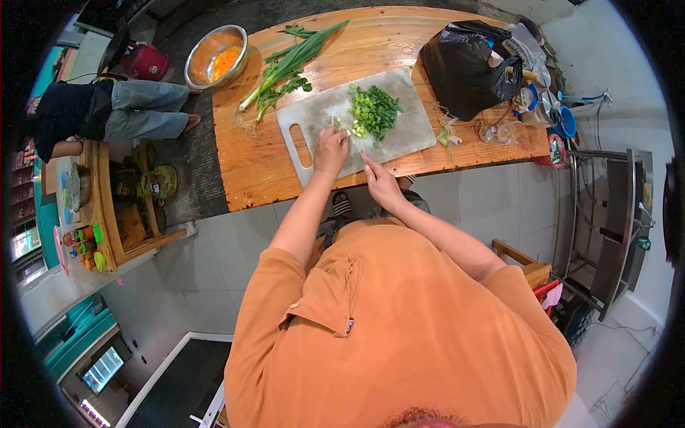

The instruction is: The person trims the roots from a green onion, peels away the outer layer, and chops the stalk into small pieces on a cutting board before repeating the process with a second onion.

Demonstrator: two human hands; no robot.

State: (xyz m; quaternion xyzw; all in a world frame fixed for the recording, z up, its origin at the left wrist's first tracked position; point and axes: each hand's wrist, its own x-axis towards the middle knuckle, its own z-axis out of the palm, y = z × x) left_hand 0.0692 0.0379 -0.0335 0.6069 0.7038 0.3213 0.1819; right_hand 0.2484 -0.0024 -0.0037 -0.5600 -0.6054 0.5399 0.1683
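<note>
Seen from above, a person in an orange shirt presses the left hand (330, 148) on green onion stalks on a grey cutting board (410, 132) beside a pile of chopped greens (374, 110), while the right hand (380, 182) grips a knife (356, 145) whose blade meets them, on a wooden table (257, 167).

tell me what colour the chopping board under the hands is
Pale grey-white chopping board, seen in the head view.
</note>
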